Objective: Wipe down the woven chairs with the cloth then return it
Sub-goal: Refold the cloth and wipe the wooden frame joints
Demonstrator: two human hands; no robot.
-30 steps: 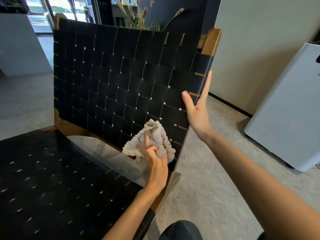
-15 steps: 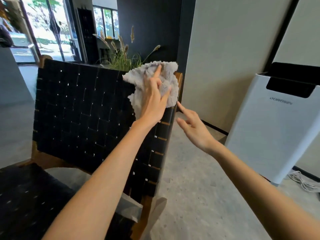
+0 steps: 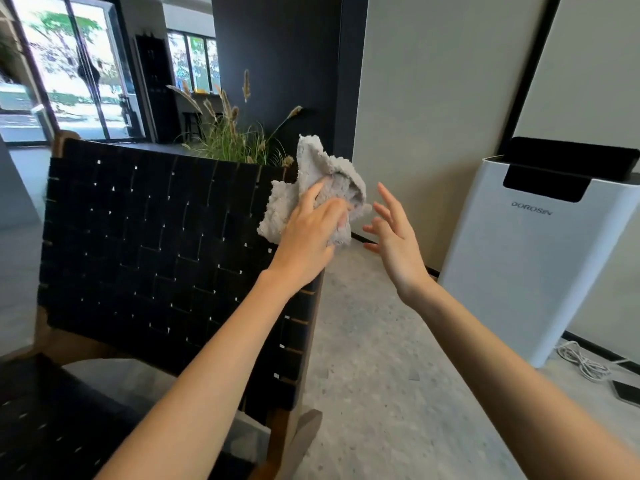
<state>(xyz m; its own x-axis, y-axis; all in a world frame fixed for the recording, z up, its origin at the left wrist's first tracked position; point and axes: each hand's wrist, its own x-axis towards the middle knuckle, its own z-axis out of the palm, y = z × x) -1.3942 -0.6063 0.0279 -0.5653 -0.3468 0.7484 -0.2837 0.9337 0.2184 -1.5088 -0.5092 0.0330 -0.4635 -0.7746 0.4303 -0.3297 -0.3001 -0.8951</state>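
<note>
The cloth (image 3: pixel 311 174) is a pale grey, nubbly terry rag, crumpled into loose folds, with one peak standing up above the chair's top edge and a flap hanging down over the black weave. It sits at the upper right corner of the woven chair (image 3: pixel 156 244), bunched against the end of the backrest (image 3: pixel 207 202). The left hand (image 3: pixel 308 233) is on it, its fingers (image 3: pixel 313 195) curled into the folds and gripping the cloth against that corner. The right hand (image 3: pixel 394 237) hangs in the air just beside the cloth, palm turned towards it, its fingers (image 3: pixel 389 202) spread and relaxed, holding nothing; I cannot tell whether a fingertip brushes the fabric.

The backrest is made of wide black straps woven in a basket pattern, with small bright gaps where they cross, set in a brown wooden frame (image 3: pixel 287 434). The seat (image 3: pixel 52 420), woven the same way, fills the lower left corner.

Behind the backrest rises a clump of ornamental grass (image 3: pixel 232 133) with feathery plumes, in front of a dark wall. Further left, glass doors (image 3: pixel 69 71) show trees outside. On the right, against a pale wall, stands a white appliance (image 3: pixel 540 258) marked DOROSIN with a black top panel, near the right hand but apart from it. A white cable (image 3: pixel 581 362) lies coiled on the speckled grey floor (image 3: pixel 381 375) at its foot.
</note>
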